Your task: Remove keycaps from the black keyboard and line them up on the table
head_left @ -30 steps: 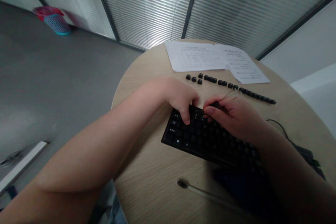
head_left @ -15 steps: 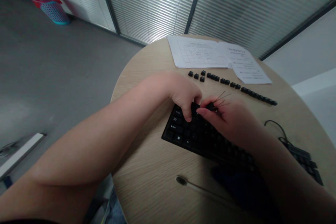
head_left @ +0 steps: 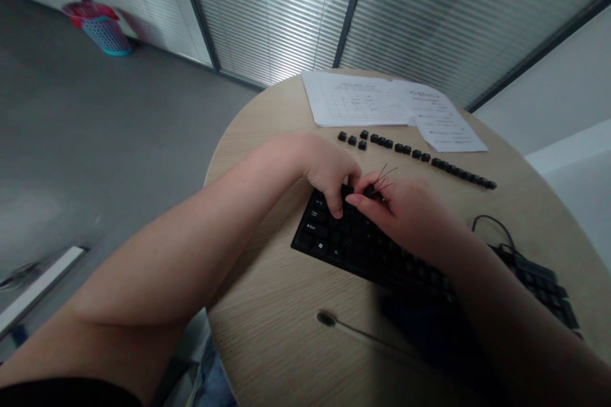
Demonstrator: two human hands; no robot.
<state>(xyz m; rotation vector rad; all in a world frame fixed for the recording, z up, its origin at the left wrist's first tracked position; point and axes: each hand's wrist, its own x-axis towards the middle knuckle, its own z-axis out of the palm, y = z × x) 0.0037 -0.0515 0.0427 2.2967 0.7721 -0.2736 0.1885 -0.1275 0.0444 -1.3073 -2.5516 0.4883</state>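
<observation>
Hands met at the far left corner of the black keyboard point(head_left: 382, 254), which lay across the round wooden table point(head_left: 277, 343) from about nine o'clock toward four. The left hand point(head_left: 329, 172) was curled down over that corner, fingertips pressed onto the keys, knuckles hiding what sat beneath. The right hand point(head_left: 405, 216) came in from four o'clock, thumb and fingers pinched together on a small dark piece, a keycap point(head_left: 370, 191) by the look of it, with thin wires of a puller point(head_left: 386, 175) fanning up behind it; how the wires gripped it could not be told. Beyond the hands, toward twelve o'clock, a row of loose keycaps point(head_left: 415, 154) stretched across the wood, and farther still lay printed papers point(head_left: 382, 102). The keyboard's right end was buried under the right forearm, only its far corner and a looping cable point(head_left: 491, 224) showing at three o'clock. At six o'clock a slim dark-tipped tool point(head_left: 329, 318) lay on the wood, its shaft fading into shadow. A pink-and-blue basket point(head_left: 102, 28) stood at ten o'clock on the floor.
</observation>
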